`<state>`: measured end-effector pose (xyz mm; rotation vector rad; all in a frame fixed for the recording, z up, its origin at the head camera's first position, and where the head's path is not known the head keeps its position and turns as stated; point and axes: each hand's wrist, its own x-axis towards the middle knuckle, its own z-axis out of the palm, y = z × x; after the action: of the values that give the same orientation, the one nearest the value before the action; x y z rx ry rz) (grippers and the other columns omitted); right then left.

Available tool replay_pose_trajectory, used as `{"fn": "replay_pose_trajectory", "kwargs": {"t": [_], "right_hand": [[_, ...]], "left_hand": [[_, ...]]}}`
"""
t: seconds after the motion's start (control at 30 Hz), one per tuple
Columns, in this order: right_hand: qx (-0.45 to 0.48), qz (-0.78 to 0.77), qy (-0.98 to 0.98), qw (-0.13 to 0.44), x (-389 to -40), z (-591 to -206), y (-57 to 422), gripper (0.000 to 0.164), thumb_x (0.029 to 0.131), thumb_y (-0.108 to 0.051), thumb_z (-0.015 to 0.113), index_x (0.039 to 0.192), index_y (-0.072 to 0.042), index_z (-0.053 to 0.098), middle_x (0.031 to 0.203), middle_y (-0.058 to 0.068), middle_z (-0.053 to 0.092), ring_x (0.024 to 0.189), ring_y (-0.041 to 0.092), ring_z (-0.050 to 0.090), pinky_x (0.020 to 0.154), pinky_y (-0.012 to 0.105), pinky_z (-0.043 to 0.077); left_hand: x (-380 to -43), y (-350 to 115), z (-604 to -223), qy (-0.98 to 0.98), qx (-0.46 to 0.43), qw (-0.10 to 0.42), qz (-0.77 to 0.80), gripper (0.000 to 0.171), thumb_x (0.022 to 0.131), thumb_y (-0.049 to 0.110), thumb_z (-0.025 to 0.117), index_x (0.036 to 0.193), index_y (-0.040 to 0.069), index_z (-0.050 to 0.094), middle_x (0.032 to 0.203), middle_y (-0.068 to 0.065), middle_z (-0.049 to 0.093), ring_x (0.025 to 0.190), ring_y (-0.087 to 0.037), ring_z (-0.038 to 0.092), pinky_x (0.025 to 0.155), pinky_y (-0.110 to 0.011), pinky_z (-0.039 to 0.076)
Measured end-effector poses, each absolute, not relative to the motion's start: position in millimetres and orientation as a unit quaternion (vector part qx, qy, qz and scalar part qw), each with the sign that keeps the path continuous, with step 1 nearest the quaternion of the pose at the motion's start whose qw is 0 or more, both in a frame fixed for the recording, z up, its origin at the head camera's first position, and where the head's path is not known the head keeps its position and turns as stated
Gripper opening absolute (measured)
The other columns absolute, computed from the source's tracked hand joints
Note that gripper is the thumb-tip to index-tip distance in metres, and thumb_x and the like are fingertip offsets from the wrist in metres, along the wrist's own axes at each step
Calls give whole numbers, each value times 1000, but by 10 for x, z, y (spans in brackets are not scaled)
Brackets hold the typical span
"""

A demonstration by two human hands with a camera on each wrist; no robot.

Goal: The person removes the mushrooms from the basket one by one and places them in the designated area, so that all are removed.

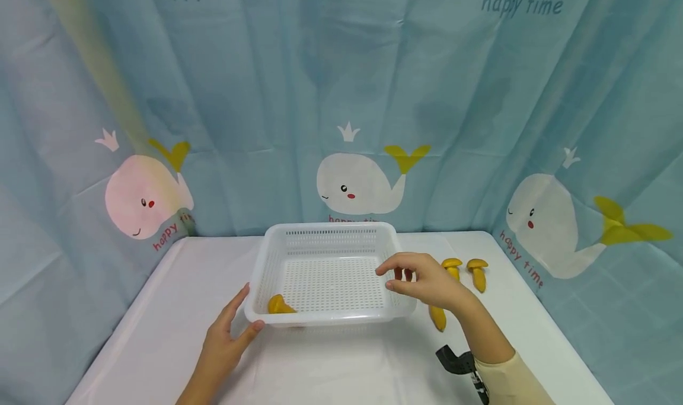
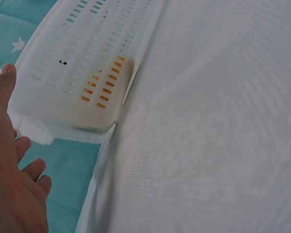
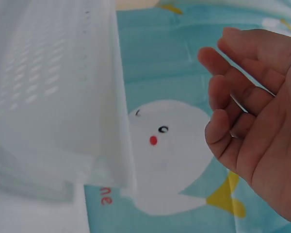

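A white perforated plastic basket stands on the white table, with one yellow mushroom lying in its front left corner. My left hand is at that corner, fingers extended along the left side and the thumb by the front rim. In the left wrist view, the mushroom's yellow shows through slots in the basket wall. Above the basket's right rim is my right hand, fingers loosely bent and holding nothing. The right wrist view shows this hand apart from the basket wall.
Right of the basket lie more yellow mushrooms: one at the back right, one partly behind the right hand, and one nearer the front. A black strap hangs by the right sleeve. Blue whale-print curtain surrounds the table.
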<state>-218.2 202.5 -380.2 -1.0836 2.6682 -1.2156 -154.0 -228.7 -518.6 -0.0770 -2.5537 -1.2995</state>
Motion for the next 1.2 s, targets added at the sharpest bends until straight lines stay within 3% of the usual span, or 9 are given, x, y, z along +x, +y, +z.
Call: {"fn": "replay_pose_trajectory", "kwargs": {"t": [0.37, 0.63, 0.8, 1.03, 1.2], "right_hand": [[-438, -341, 830, 60, -2555, -3335, 1457, 27, 97, -26, 73, 123, -32, 71, 119, -18, 68, 94, 10, 61, 77, 31, 55], [-454, -315, 827, 107, -2908, -3220, 888, 30, 96, -29, 74, 123, -40, 70, 114, -22, 67, 96, 10, 59, 77, 31, 56], [-481, -294, 812, 148, -3078, -3204, 529, 30, 96, -25, 74, 124, -34, 72, 118, -21, 68, 97, 12, 59, 74, 29, 57], [-480, -267, 809, 210, -3317, -3336, 167, 32, 94, -23, 76, 125, -31, 72, 121, -20, 68, 102, 8, 60, 82, 25, 56], [-487, -272, 790, 254, -3450, -3558, -68, 33, 93, -16, 77, 126, -21, 74, 124, -12, 70, 105, 12, 62, 86, 24, 57]], "left_hand": [[-1526, -2313, -5169, -881, -37, 145, -449, 85, 88, 37, 81, 160, 33, 36, 164, -2, 38, 150, -40, 35, 111, -73, 35], [-1529, -2310, -5174, -875, -41, 141, -461, 84, 88, 36, 82, 159, 34, 37, 165, -1, 37, 152, -38, 33, 111, -74, 33], [-1523, -2292, -5175, -873, -43, 148, -462, 84, 88, 35, 82, 159, 33, 37, 164, -1, 39, 151, -37, 35, 111, -74, 34], [-1531, -2313, -5174, -872, -52, 149, -464, 84, 88, 33, 82, 159, 34, 37, 163, 1, 39, 150, -36, 37, 112, -72, 35], [-1529, -2330, -5180, -872, -49, 145, -466, 84, 89, 33, 81, 159, 34, 36, 163, -1, 39, 149, -40, 37, 110, -74, 35]]}}
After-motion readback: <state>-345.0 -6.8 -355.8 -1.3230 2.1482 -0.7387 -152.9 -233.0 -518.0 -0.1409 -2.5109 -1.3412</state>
